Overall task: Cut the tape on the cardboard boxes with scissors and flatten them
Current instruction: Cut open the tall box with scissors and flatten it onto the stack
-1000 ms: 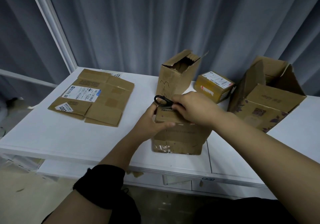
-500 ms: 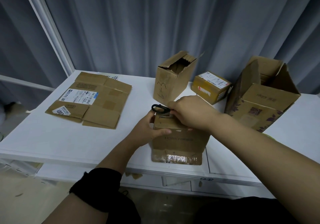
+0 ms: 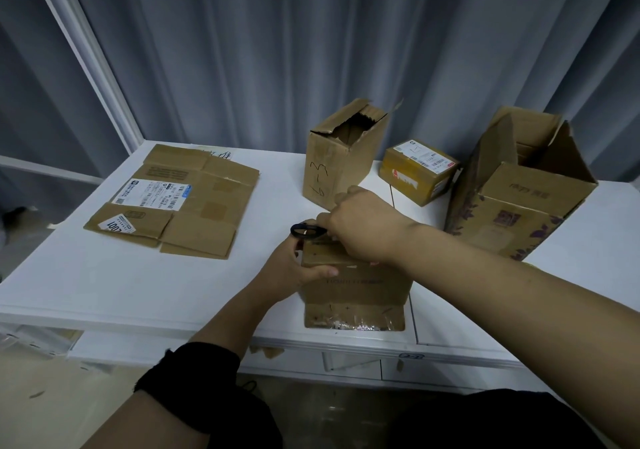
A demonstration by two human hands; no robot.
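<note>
1 flattened box [image 3: 173,202] done; right hand [image 3: 360,230] curls round black scissors [image 3: 306,231] at taped box [image 3: 356,285], left hand [image 3: 291,272] grips its side; tall box [image 3: 343,157], yellow parcel [image 3: 415,174], printed carton [image 3: 519,199] left to do.

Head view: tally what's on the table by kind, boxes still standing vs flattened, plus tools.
Standing boxes: 4 (held box, torn-top box, yellow taped box, large open box)
Flattened cardboard pile: 1 (sheet count unclear)
Scissors: 1
Total: 6
</note>
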